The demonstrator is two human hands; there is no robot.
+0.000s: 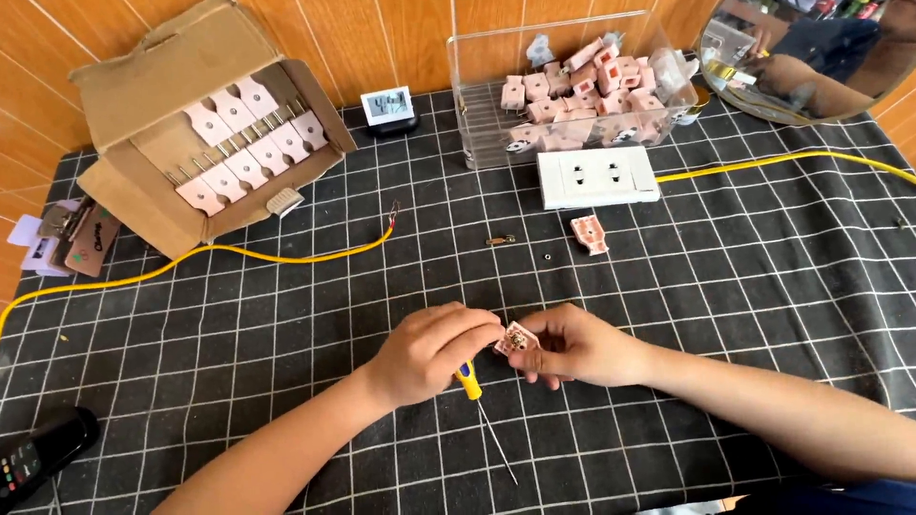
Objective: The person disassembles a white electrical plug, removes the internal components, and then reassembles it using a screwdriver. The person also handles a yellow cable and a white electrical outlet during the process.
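Head cam, looking down at bench w/ black grid mat.

Both hands are meeting at lower centre of frame. Left hand is curling closed around a small screwdriver w/ yellow-and-blue handle; thin shaft is trailing down-right toward lower centre, tip pointing away from the part. Fingertips of this hand are also reaching across to touch the part. Right hand is pinching a small pink socket insert betw. thumb and fingers, metal contact side showing.

Key relation: insert is sitting right between the two hands, touching both, held just above the mat. Right hand is carrying it; left is only brushing it. Screwdriver's long axis is running roughly top-left to bottom-right, below the insert, so tip and part are not lined up.

Around:
- Clear plastic bin, upper centre, holding many more pink inserts.
- White double socket plate lying just in front of bin.
- One loose pink insert below plate; small brass piece and a tiny dark screw or washer nearby, too small to tell which.
- Open cardboard box, upper left, w/ rows of pink plug parts w/ metal prongs.
- Yellow cable snaking across left side, bare end near centre; another yellow run upper right.
- Dark handheld device, lower left corner.
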